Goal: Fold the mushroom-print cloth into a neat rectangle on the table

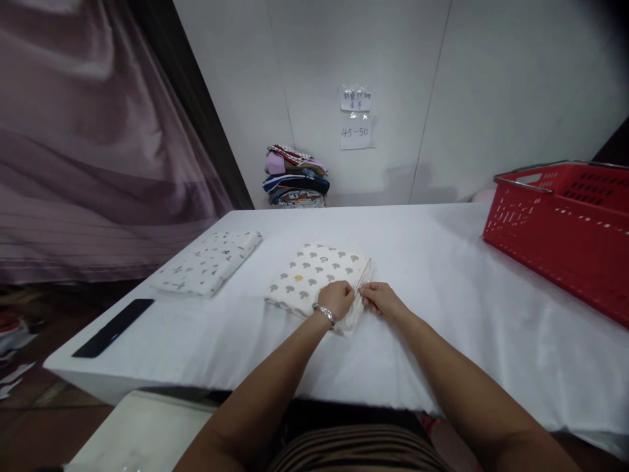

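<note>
A folded white cloth (314, 269) with grey mushroom-like prints and a small yellow figure lies in the middle of the white-covered table. Its layered right edge faces my right hand. My left hand (337, 299), with a silver bracelet at the wrist, is curled closed on the cloth's front right part. Pinched at the right edge, the fingers of my right hand (383, 299) grip the cloth's layers. The two hands are close together, one on either side of that edge.
Another folded white cloth (209, 262) with small prints lies on the left of the table (422, 249), near a flat black object (115, 326). At the right stands a red plastic basket (560, 229) with metal handles. A stack of folded fabrics (297, 180) rises behind the table by the wall.
</note>
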`<action>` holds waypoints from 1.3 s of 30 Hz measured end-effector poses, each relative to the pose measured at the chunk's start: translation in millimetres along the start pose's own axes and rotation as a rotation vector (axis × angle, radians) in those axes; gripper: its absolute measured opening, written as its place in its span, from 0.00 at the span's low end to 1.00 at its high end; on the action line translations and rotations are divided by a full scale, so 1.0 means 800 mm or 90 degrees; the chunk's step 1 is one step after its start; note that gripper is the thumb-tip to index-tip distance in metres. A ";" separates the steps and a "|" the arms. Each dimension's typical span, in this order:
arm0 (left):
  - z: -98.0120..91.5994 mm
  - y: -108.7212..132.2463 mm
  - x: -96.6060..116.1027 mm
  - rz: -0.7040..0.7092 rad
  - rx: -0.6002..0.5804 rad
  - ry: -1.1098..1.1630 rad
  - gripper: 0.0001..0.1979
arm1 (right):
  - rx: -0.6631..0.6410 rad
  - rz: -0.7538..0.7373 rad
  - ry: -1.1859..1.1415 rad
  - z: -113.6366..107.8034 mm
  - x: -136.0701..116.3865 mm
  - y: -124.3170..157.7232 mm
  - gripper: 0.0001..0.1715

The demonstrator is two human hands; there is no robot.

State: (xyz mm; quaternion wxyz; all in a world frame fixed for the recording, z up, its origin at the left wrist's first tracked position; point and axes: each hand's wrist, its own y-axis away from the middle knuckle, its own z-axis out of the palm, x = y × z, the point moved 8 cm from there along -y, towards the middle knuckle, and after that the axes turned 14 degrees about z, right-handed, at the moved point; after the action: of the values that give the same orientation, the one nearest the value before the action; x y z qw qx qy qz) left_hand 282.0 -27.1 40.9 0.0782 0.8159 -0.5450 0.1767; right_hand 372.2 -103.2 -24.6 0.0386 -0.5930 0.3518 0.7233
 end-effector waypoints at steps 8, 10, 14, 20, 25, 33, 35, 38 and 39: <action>0.003 0.006 0.002 0.005 0.003 -0.003 0.10 | -0.031 0.023 -0.015 0.004 0.002 0.003 0.14; 0.004 0.007 0.003 0.004 0.000 -0.014 0.10 | -0.036 0.031 -0.014 0.003 0.005 0.001 0.14; 0.009 0.008 0.002 -0.014 -0.014 -0.020 0.10 | -0.041 0.034 -0.002 0.004 0.006 0.000 0.12; 0.019 0.005 0.003 -0.032 -0.056 -0.038 0.12 | -0.009 0.024 0.018 -0.003 0.002 0.001 0.11; 0.015 0.003 0.003 -0.034 -0.061 -0.034 0.08 | 0.021 0.007 -0.007 -0.012 0.001 -0.004 0.09; 0.011 0.012 0.009 -0.008 -0.051 -0.058 0.11 | 0.107 0.019 -0.053 -0.038 -0.001 -0.008 0.08; 0.011 0.010 0.011 -0.007 -0.056 -0.074 0.11 | 0.105 0.024 -0.043 -0.038 -0.001 -0.009 0.05; 0.013 0.007 0.012 -0.013 -0.066 -0.088 0.10 | 0.086 0.027 -0.018 -0.034 0.000 -0.007 0.06; 0.013 0.006 0.012 -0.014 -0.066 -0.088 0.10 | 0.079 0.027 -0.010 -0.032 0.000 -0.006 0.07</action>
State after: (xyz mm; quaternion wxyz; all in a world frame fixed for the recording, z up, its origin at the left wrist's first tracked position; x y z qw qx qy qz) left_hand 283.0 -40.5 34.5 0.0844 0.8269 -0.5485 0.0907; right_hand 395.6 -113.7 -28.3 0.0624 -0.5762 0.4079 0.7055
